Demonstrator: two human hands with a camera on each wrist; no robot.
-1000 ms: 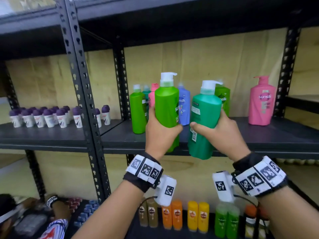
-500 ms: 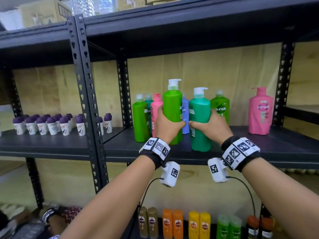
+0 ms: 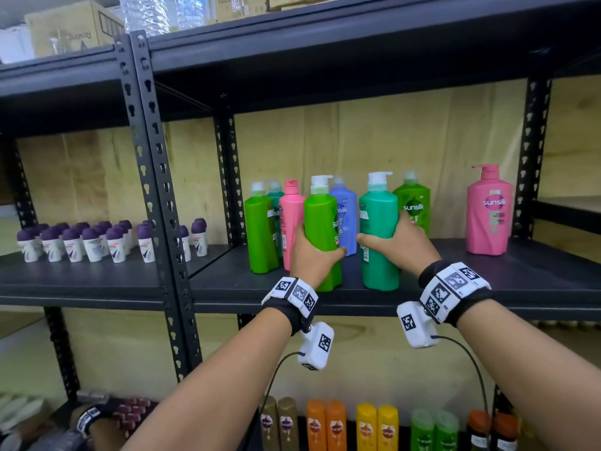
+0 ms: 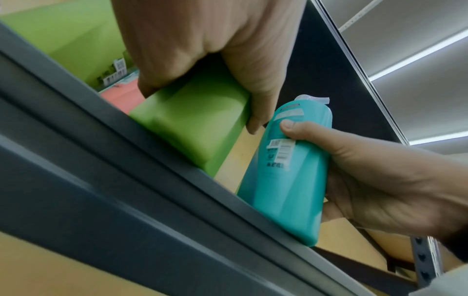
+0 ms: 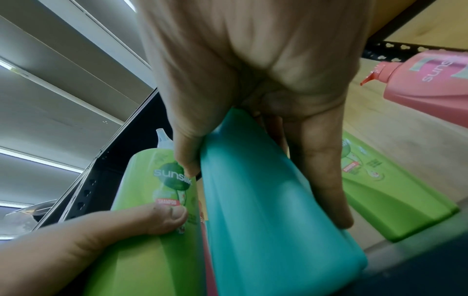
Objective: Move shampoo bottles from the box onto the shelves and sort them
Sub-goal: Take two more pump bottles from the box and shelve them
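Observation:
My left hand (image 3: 312,255) grips a light green pump bottle (image 3: 320,222) that stands upright near the front of the black middle shelf (image 3: 227,281). My right hand (image 3: 398,237) grips a teal pump bottle (image 3: 379,229) standing just right of it. The left wrist view has both: the green bottle (image 4: 195,128) under my left hand (image 4: 202,60), the teal bottle (image 4: 288,176) in my other hand. In the right wrist view my right hand (image 5: 253,90) wraps the teal bottle (image 5: 266,210), with the green bottle (image 5: 157,200) beside it.
Behind stand another green bottle (image 3: 260,229), a pink one (image 3: 291,219), a blue one (image 3: 344,219) and a green Sunsilk bottle (image 3: 413,203); a pink Sunsilk pump bottle (image 3: 487,213) stands far right. Purple-capped roll-ons (image 3: 81,239) fill the left bay. Small bottles (image 3: 357,428) line the lower shelf.
Both hands have moved forward and set the green and teal bottles down upright on the middle shelf. The head view has tilted up a little.

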